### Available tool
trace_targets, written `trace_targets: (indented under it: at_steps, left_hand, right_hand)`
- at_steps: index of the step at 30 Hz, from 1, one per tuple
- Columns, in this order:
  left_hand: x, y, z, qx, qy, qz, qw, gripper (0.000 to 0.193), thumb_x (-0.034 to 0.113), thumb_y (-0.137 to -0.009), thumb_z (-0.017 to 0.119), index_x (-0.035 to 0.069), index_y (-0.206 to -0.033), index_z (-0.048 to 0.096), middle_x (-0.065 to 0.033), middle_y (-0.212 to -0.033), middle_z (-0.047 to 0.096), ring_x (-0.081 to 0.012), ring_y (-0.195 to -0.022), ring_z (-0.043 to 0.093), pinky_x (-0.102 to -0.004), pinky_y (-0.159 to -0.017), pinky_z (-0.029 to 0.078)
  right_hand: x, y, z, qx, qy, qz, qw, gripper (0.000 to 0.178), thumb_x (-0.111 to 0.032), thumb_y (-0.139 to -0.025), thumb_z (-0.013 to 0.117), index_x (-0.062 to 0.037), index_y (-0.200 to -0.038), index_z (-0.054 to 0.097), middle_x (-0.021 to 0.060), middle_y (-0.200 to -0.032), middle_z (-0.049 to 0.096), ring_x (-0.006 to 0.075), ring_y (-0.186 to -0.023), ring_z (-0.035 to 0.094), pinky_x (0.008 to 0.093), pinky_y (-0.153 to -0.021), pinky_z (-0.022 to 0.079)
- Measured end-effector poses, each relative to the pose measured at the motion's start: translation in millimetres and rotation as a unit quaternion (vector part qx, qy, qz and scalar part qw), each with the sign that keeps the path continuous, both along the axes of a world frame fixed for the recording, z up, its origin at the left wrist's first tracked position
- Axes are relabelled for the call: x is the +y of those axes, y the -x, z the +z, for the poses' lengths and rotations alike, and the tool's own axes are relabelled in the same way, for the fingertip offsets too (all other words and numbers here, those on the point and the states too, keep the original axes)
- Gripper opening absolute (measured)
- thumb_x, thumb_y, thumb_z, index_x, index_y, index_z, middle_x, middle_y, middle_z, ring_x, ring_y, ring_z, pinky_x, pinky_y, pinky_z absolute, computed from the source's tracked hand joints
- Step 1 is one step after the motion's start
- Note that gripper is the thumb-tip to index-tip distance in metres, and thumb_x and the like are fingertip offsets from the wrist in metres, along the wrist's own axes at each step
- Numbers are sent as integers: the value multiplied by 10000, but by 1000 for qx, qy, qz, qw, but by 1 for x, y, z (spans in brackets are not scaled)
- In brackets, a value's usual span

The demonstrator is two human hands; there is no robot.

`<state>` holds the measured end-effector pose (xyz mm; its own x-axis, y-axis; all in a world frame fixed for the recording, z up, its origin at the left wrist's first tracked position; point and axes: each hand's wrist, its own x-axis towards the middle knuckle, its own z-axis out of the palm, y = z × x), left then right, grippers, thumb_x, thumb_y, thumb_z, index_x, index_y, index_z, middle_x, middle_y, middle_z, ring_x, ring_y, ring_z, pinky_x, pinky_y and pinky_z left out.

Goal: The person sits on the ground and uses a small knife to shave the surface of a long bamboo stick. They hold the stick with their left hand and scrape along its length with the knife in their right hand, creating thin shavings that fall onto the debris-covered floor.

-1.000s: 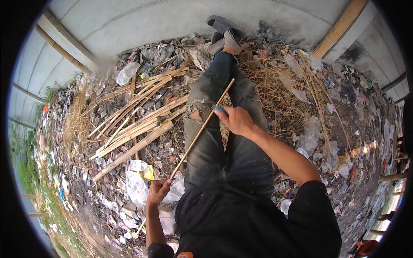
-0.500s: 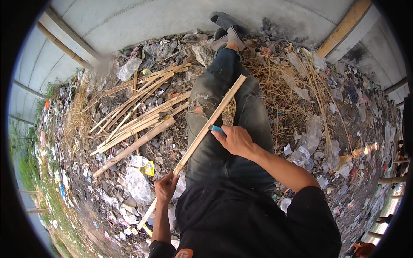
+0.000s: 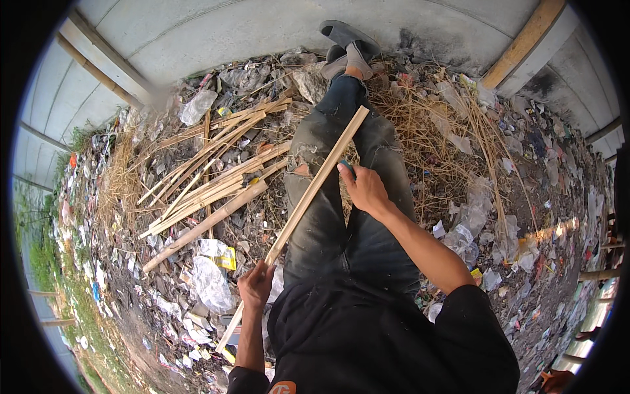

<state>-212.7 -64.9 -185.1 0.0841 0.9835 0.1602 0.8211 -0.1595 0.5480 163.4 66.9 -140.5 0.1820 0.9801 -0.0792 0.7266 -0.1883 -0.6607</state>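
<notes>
A long pale bamboo strip (image 3: 307, 198) lies slantwise across my thighs, its far end near my shins and its near end beside my left forearm. My left hand (image 3: 255, 285) is closed around its lower part. In my right hand (image 3: 367, 190) is a small teal-handled knife (image 3: 348, 169), mostly covered by the fingers, close to the right edge of the strip's upper half. The blade cannot be made out. My legs, in torn dark jeans (image 3: 384, 197), stretch ahead with the ankles crossed.
Several split bamboo strips (image 3: 203, 187) and a thicker bamboo piece (image 3: 207, 225) lie left of my legs. Dry straw (image 3: 420, 131) is on the right. Plastic scraps (image 3: 211, 284) litter the ground. A grey concrete wall (image 3: 262, 26) stands beyond my feet.
My right hand has moved up along the strip and slightly right, with the knife. The strip's far end has shifted slightly left, while my left hand keeps its hold.
</notes>
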Motion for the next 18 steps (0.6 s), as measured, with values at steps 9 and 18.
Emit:
trace_targets:
  at_steps: [9, 18]
  left_hand:
    - [40, -72, 33, -46, -7, 9, 999, 230, 337, -923, 804, 125, -980, 734, -155, -692, 670, -357, -612, 671, -442, -556, 512]
    - [67, -107, 59, -13, 30, -14, 999, 265, 368, -974, 725, 112, -938, 669, -149, -708, 672, -407, -668, 672, -516, -601, 514]
  right_hand:
    - [-45, 57, 7, -29, -68, 92, 993, 574, -493, -1089, 487, -12, -798, 602, 243, -621, 626, 458, -631, 664, 533, -584, 526]
    - [-44, 74, 4, -60, -27, 152, 986, 606, -509, -1076, 491, 5, -815, 678, 238, -656, 677, 440, -634, 695, 529, -598, 564]
